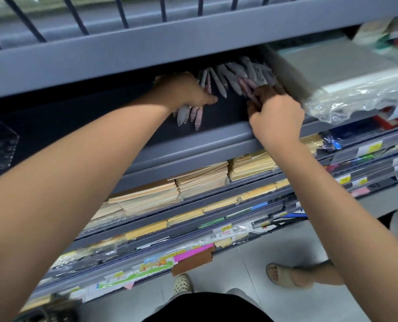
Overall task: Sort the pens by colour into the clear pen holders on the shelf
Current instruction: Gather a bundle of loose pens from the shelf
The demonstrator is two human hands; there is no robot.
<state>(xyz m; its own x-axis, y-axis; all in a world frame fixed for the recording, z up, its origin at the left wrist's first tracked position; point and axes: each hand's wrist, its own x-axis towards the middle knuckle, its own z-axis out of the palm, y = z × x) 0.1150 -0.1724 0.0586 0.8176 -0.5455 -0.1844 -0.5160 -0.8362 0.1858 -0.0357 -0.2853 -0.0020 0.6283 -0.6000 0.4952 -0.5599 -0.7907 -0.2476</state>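
Pens (221,82) light, stiff, slick; best gripped mid-barrel. Left hand (184,92) curled round bunch (190,115), right hand (278,117) pinching pink ones (245,85) on shelf (193,145).

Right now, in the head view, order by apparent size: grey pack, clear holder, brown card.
1. grey pack
2. clear holder, partly cut off
3. brown card
Distances differ; true sizes unsure.

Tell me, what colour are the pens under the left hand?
The pens the left hand holds are pale grey and pink; head view.
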